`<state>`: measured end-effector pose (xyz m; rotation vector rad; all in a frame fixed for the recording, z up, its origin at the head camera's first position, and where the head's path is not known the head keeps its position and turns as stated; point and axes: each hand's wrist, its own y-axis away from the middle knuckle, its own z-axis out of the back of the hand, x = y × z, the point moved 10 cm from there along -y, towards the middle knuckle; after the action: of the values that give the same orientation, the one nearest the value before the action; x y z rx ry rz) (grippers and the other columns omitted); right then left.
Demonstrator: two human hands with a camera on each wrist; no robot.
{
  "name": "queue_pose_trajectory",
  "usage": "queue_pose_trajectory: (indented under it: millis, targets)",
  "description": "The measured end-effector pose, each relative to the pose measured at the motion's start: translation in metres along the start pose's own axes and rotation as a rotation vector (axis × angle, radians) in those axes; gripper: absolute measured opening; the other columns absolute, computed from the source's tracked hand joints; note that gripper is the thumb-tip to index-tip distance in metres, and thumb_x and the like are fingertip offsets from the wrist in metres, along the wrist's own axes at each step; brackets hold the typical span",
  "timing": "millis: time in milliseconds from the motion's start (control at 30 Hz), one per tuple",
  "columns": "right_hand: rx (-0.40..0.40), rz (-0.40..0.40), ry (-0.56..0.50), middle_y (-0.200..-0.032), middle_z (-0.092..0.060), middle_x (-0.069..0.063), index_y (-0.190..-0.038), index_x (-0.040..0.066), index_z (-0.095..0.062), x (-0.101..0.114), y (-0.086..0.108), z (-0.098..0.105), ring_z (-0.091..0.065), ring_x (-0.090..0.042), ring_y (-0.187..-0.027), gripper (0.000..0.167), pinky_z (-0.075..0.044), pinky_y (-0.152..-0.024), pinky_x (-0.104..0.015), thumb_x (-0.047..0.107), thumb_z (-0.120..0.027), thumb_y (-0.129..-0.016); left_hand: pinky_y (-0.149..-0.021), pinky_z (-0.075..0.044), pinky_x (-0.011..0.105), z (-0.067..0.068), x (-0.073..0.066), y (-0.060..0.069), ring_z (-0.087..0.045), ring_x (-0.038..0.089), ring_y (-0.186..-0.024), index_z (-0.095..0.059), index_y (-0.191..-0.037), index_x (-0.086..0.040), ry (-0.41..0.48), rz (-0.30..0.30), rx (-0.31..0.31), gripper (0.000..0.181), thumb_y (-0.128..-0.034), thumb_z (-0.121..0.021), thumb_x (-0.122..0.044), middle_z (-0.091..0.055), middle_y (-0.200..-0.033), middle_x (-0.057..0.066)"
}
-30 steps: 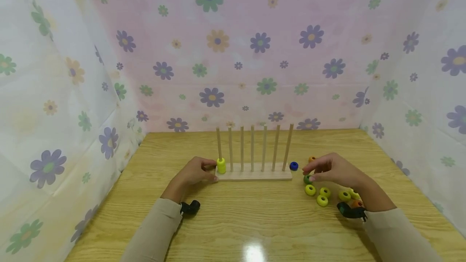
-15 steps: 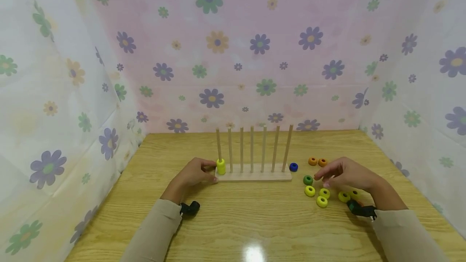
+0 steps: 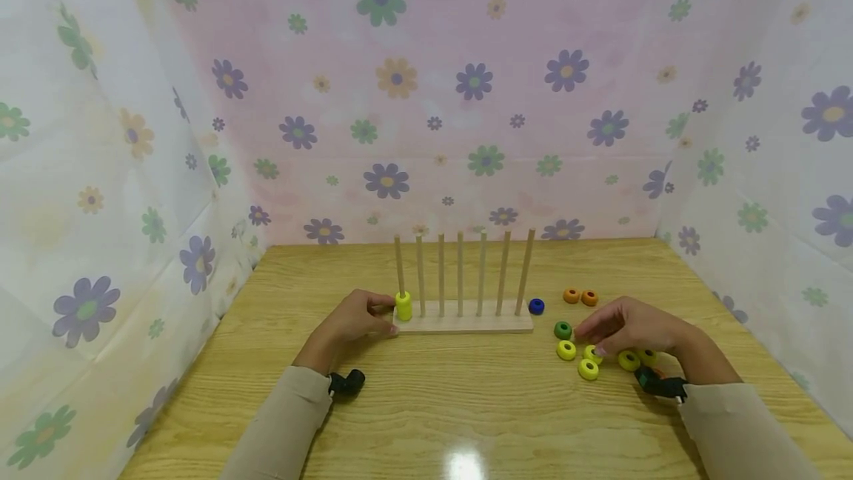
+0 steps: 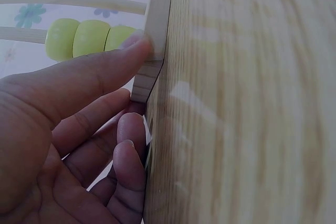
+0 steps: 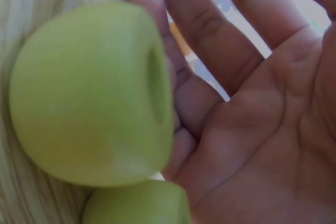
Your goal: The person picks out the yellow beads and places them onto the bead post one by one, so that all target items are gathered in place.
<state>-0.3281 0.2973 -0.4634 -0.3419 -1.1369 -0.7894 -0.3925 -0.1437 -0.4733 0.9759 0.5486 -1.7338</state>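
Observation:
My left hand (image 3: 353, 317) pinches the left end of the wooden base (image 3: 466, 324), which carries several upright pegs. Three yellow beads (image 4: 92, 38) are stacked on the leftmost peg, just above the thumb in the left wrist view. Over the loose beads on the right is my right hand (image 3: 633, 328), fingers bent loosely, the thumb tip at a yellow bead (image 3: 590, 355). In the right wrist view a large yellow bead (image 5: 84, 93) lies before the fingers; whether they touch it I cannot tell. A green bead (image 3: 563, 330) sits left of the index fingertip.
A blue bead (image 3: 536, 307) rests by the base's right end. Behind the right hand lie two orange beads (image 3: 571, 295). More yellow beads (image 3: 566, 350) are spread on the wooden table (image 3: 426, 406), some beside the right wrist. Flowered cloth (image 3: 440, 124) hangs at the back and sides.
My right hand has left the green bead, moved right, then lowered slightly toward the yellow beads. The green bead remains on the table. My left hand keeps its grip on the base.

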Motion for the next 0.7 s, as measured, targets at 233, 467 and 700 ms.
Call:
queue_pose_trajectory:
  millis: [233, 467, 700]
  targets:
    - [0.009, -0.003, 0.006, -0.129, -0.068, -0.026, -0.133, -0.006, -0.066, -0.0044, -0.0009, -0.0011, -0.071, -0.02, -0.111, 0.042, -0.06, -0.09, -0.03, 0.003, -0.074, -0.093, -0.105, -0.051, 0.05, 0.0006, 0.0017, 0.0, -0.063, 0.025, -0.12, -0.072, -0.134, -0.019, -0.023, 0.017, -0.011, 0.057, -0.0805, -0.091, -0.021, -0.067, -0.138, 0.004]
    - [0.026, -0.01, -0.021, -0.132, -0.066, -0.028, -0.136, -0.008, -0.064, -0.0051, -0.0001, -0.0031, -0.07, -0.02, -0.115, 0.045, -0.059, -0.092, -0.029, 0.002, -0.074, -0.093, -0.104, -0.051, 0.05, 0.0003, 0.0014, -0.0009, -0.065, 0.024, -0.118, -0.073, -0.133, -0.016, 0.003, 0.004, -0.009, 0.056, -0.0808, -0.091, -0.019, -0.068, -0.137, 0.007]
    - [0.033, -0.003, -0.027, -0.134, -0.064, -0.03, -0.136, -0.009, -0.063, -0.004, -0.0008, -0.0041, -0.069, -0.018, -0.119, 0.047, -0.058, -0.094, -0.026, 0.001, -0.075, -0.092, -0.107, -0.05, 0.051, 0.0006, 0.0005, 0.0001, -0.064, 0.026, -0.122, -0.072, -0.135, -0.014, 0.005, 0.01, -0.012, 0.057, -0.0811, -0.091, -0.019, -0.068, -0.137, 0.006]
